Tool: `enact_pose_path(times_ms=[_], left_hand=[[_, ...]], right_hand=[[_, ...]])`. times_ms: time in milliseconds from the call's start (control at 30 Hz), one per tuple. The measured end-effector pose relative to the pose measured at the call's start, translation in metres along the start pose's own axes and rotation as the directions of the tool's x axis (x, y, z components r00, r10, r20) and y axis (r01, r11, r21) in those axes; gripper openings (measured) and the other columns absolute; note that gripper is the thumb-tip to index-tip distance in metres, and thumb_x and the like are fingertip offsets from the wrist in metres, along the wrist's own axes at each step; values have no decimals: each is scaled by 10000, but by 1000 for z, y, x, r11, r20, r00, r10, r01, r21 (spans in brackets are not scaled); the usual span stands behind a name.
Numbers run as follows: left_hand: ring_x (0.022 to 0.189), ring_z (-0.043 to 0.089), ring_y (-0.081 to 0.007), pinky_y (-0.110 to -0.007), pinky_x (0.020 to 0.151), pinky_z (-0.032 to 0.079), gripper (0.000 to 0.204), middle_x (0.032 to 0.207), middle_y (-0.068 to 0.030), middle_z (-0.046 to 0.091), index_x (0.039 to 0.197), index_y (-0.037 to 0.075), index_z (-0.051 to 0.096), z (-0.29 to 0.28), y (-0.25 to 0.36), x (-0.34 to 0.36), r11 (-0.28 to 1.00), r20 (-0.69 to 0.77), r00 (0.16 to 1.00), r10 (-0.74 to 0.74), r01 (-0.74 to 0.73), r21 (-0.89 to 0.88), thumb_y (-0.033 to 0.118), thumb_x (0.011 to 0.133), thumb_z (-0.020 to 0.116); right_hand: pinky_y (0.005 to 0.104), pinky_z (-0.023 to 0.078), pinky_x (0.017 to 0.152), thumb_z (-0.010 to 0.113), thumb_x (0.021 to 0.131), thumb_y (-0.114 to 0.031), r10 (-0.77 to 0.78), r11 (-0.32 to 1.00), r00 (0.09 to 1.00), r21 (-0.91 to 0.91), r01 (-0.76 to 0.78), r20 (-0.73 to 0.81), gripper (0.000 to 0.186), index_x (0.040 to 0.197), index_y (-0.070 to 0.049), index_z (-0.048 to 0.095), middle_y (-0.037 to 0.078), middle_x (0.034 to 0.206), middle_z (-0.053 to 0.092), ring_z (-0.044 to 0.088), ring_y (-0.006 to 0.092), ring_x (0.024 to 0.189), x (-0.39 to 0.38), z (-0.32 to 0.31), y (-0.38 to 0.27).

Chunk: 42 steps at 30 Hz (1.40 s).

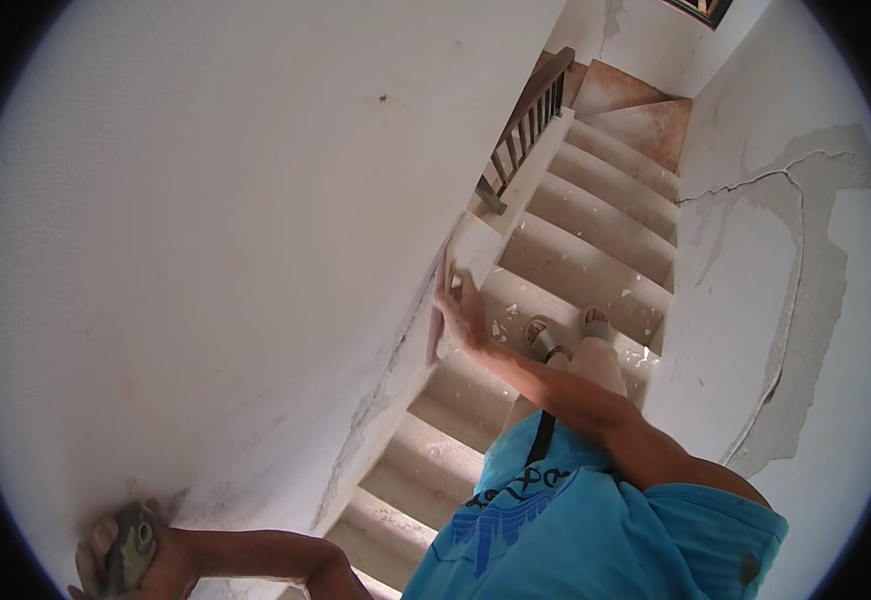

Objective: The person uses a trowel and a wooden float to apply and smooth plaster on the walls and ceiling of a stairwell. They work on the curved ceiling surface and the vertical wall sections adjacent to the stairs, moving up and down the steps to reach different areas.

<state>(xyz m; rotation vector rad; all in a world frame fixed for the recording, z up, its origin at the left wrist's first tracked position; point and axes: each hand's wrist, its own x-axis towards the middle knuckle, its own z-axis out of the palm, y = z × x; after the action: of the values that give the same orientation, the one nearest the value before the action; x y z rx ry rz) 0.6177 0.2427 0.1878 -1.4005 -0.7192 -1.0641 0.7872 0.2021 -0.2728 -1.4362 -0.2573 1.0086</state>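
Note:
My right hand (465,312) reaches across to the end of the left wall, its fingers closed and somewhat blurred. It grips a long, flat pinkish-brown board (435,338), which lies along the wall's edge beside a rough crack. The board's exact kind cannot be made out. Low on the left, my left hand (100,555) is up against the white wall (205,250), with fingers curled round a rounded dark and yellow-green object (137,545). A pale ring marks that object; its kind is unclear. Dark smudges show on the wall near it.
My sandalled feet (570,335) stand on a staircase (595,250) scattered with white chips. A brown railing (530,125) runs along its far left side. The right wall (735,290) has a long crack with a grey patch (823,290). More steps (420,455) show below my right arm.

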Motion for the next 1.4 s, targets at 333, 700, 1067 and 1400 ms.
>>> enact_pose_path(times_ms=[333,700,1067,1400], left_hand=[[573,686,-259,-385,606,632,704,659,-189,673,718,-110,621,16,-12,-14,840,18,924,-383,357,-408,466,1006,335],[664,650,-310,-435,643,574,735,727,-188,630,953,-146,581,18,2,-14,973,-59,982,-181,170,-158,554,916,357],[730,550,-294,-447,630,409,972,875,-134,550,1302,-74,487,16,11,-10,999,-85,996,-23,19,-51,773,826,515],[678,547,-229,-409,613,416,893,793,-57,549,1304,-70,485,21,-2,-10,991,-136,983,121,-127,-41,696,852,558]], right_hand=[[294,475,604,620,864,-195,91,988,985,140,-71,-144,606,1416,-13,447,58,865,603,581,123,718,65,-53,14],[380,520,866,661,796,-210,85,996,996,21,-85,-35,734,1457,-16,412,235,1088,642,655,276,1005,19,-27,26],[445,486,895,674,758,-207,60,998,996,-8,-60,70,755,1434,19,424,237,1106,573,604,360,1015,1,-21,6],[432,482,895,655,771,-212,-88,991,995,-109,81,-55,685,1396,11,488,237,1072,574,597,358,1008,8,-10,-21]])
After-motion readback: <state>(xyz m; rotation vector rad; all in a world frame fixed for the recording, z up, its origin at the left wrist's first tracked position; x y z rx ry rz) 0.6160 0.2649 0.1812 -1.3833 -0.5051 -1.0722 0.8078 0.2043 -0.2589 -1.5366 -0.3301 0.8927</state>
